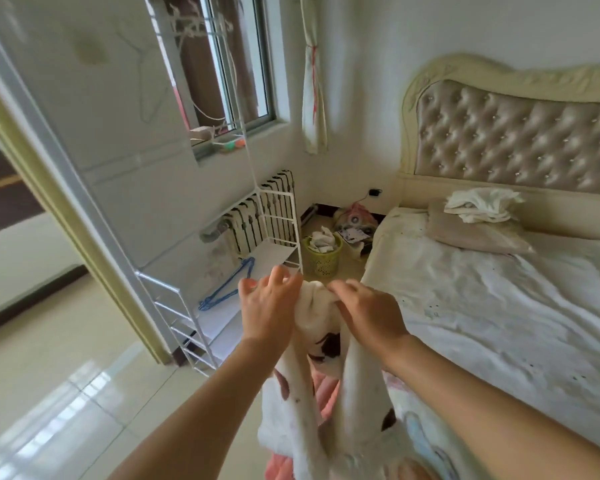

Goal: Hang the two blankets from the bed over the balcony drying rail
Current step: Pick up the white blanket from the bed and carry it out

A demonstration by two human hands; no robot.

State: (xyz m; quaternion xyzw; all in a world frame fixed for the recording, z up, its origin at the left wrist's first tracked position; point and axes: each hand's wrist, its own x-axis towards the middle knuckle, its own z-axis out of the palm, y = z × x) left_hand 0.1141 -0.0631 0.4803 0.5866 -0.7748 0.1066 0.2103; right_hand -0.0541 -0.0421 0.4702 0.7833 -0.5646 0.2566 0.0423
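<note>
A white fleece blanket with dark brown spots (pixel 357 403) hangs in front of me, bunched at the top. My right hand (pixel 364 313) pinches its upper edge. My left hand (pixel 269 303) rests against the same edge with fingers spread, its grip hidden behind the fabric. A pink blanket (pixel 321 393) shows behind and under the white one, near the bed's foot. The bed (pixel 499 306) with a crumpled white sheet stretches to the right.
A white wire rack (pixel 267 244) with blue hangers (pixel 229 282) stands by the radiator under the window (pixel 229 64). A green basket (pixel 323 254) and clutter sit in the corner. A doorway (pixel 21 220) opens at left. A pillow and folded cloth (pixel 478 216) lie by the headboard.
</note>
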